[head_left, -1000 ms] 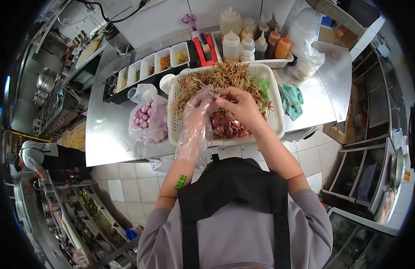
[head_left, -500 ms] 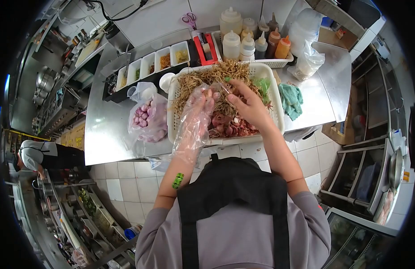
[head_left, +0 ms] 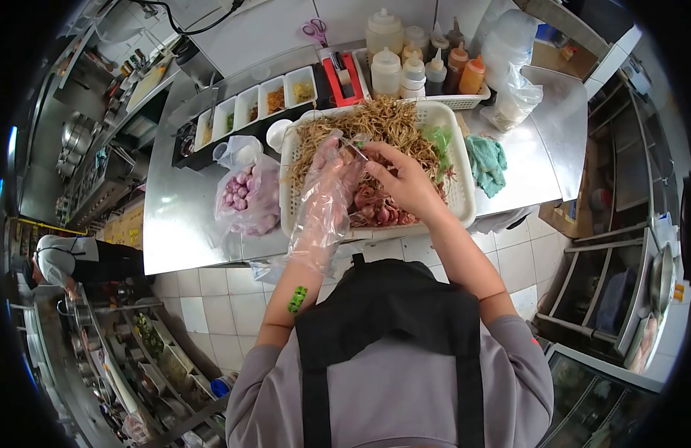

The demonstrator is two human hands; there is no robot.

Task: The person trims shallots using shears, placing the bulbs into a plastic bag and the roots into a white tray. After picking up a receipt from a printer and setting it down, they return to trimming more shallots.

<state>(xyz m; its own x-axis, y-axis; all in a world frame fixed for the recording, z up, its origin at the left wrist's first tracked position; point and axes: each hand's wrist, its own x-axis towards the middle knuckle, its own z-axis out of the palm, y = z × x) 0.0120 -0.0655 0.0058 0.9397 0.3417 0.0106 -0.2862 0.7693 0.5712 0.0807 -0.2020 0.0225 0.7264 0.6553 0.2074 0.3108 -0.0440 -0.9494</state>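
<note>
Over a white plastic basket, my left hand wears a clear plastic glove. Its fingers are curled closed, and what lies in them is hidden. My bare right hand meets the left fingertips, pinching a thin blade-like tool; a green patch shows at the index fingertip. Dry brown stalks and roots fill the back of the basket. Reddish shallots lie at its front, below my hands. Left of the basket, an open plastic bag holds purple peeled shallots.
Behind the basket stand squeeze bottles, a red holder and a row of ingredient trays. A green cloth lies to the right, near a tied plastic bag. Another person is at far left.
My right hand has moved left and slightly down, bringing its fingertips against my gloved left hand. The left hand stays almost in place.
</note>
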